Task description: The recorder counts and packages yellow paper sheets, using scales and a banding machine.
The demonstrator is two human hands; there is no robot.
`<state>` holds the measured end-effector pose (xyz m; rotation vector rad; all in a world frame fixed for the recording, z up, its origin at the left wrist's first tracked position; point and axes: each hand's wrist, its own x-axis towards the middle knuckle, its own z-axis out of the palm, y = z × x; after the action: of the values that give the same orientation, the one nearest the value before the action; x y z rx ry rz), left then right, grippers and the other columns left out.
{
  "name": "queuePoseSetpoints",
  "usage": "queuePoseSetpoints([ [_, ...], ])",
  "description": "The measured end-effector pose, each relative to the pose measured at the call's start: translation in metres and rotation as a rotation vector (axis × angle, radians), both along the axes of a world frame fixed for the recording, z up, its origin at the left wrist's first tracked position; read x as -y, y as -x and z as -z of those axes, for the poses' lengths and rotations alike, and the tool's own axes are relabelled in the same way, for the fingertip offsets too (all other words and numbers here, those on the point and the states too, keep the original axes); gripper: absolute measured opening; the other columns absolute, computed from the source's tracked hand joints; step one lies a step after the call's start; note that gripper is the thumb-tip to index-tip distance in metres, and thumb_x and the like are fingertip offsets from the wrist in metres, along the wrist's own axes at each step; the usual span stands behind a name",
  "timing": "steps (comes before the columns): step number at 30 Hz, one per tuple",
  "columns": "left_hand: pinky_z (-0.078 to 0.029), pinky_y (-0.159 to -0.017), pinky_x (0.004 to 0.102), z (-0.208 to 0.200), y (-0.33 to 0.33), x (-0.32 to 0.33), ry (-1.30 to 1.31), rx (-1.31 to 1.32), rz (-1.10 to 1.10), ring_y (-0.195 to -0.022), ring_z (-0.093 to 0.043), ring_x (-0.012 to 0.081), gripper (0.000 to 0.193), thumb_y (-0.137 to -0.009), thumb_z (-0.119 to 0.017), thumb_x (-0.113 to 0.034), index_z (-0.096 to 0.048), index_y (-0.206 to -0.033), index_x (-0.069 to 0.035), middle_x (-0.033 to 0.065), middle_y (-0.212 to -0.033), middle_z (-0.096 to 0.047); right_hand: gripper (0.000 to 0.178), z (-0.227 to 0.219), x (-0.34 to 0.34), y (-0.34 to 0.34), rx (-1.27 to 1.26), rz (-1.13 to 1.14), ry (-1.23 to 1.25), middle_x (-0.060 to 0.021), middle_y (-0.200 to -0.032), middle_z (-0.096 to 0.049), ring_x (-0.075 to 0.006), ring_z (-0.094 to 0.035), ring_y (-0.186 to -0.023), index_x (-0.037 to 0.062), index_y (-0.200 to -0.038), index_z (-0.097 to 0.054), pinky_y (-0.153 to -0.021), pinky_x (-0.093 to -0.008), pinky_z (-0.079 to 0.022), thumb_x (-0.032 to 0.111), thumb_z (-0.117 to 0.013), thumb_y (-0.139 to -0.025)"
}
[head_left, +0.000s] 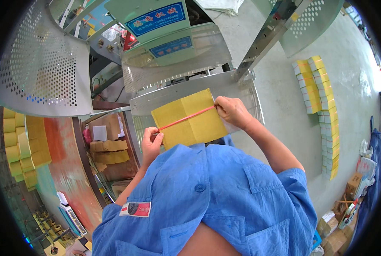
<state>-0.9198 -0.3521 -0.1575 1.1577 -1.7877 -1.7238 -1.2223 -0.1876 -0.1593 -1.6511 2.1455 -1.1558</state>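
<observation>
A flat rectangle of yellow paper sheets (177,107), with a crease down its middle, lies in front of my body over the near part of a metal tray. Across its face runs a stretched pink band (187,118), slanting up to the right. My left hand (151,144) is closed at the left edge, thumb and fingers at that end of the band. At the right edge my right hand (234,112) pinches the band's other end, fingers curled. The fingertips of both hands are partly hidden, and how thick the paper is cannot be made out.
The metal tray (241,91) belongs to a machine with a clear cover (177,51). Perforated metal guards (49,64) stand at the left. Banded yellow bundles (327,115) line the floor at right. More yellow stacks (15,145) sit at far left, beside a shelf of cardboard (109,147).
</observation>
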Motion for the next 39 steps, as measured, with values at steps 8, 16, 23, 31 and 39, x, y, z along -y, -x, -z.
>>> queuePoseSetpoints([
  [8, -0.047, -0.069, 0.0232, 0.005, -0.005, 0.006, 0.057, 0.014, 0.077, -0.078, -0.055, 0.0067, 0.015, -0.094, -0.060, -0.004, -0.052, -0.106, -0.005, 0.0001, -0.094, -0.055, 0.007, -0.007, -0.021, -0.010, -0.012, -0.039, 0.003, -0.0122, -0.073, -0.060, -0.0330, -0.061, -0.066, 0.0065, -0.087, -0.055, -0.057, -0.0422, -0.050, 0.009, -0.061, -0.084],
  [16, -0.048, -0.074, 0.0249, 0.006, 0.000, 0.015, 0.040, 0.041, 0.131, -0.086, -0.056, 0.0080, 0.014, -0.094, -0.061, -0.006, -0.054, -0.106, -0.005, 0.0010, -0.096, -0.056, 0.014, -0.004, -0.042, -0.028, -0.157, 0.000, 0.041, -0.0093, -0.074, -0.062, -0.0291, -0.062, -0.066, 0.0056, -0.092, -0.059, -0.059, -0.0399, -0.051, 0.008, -0.066, -0.080],
  [23, -0.049, -0.076, 0.0253, 0.005, -0.001, 0.019, 0.040, 0.022, 0.197, -0.088, -0.058, 0.0090, 0.016, -0.094, -0.061, -0.006, -0.054, -0.108, -0.005, 0.0018, -0.100, -0.058, 0.014, -0.003, -0.056, -0.046, -0.191, 0.097, 0.018, -0.0094, -0.077, -0.063, -0.0307, -0.062, -0.068, 0.0052, -0.092, -0.059, -0.060, -0.0402, -0.051, 0.007, -0.065, -0.080],
  [31, -0.053, -0.083, 0.0360, 0.011, 0.010, 0.050, -0.242, 0.064, 0.072, -0.100, -0.062, 0.0198, 0.037, -0.102, -0.047, -0.038, -0.058, -0.113, -0.005, 0.0072, -0.108, -0.062, 0.018, 0.020, -0.066, -0.044, 0.804, 0.409, -0.099, -0.0094, -0.090, -0.069, -0.0151, -0.064, -0.076, 0.0013, -0.103, -0.065, -0.070, -0.0293, -0.052, 0.013, -0.054, -0.094],
  [39, -0.056, -0.080, 0.0411, 0.090, 0.007, 0.067, -0.493, 0.017, -0.032, -0.096, -0.067, 0.0291, 0.050, -0.099, -0.048, -0.041, -0.058, -0.124, 0.001, 0.0153, -0.114, -0.065, 0.034, 0.080, 0.003, -0.100, 0.832, 0.790, 0.051, -0.0153, -0.115, -0.067, -0.0301, -0.062, -0.108, 0.0029, -0.118, -0.064, -0.095, -0.0350, -0.047, 0.026, -0.048, -0.099],
])
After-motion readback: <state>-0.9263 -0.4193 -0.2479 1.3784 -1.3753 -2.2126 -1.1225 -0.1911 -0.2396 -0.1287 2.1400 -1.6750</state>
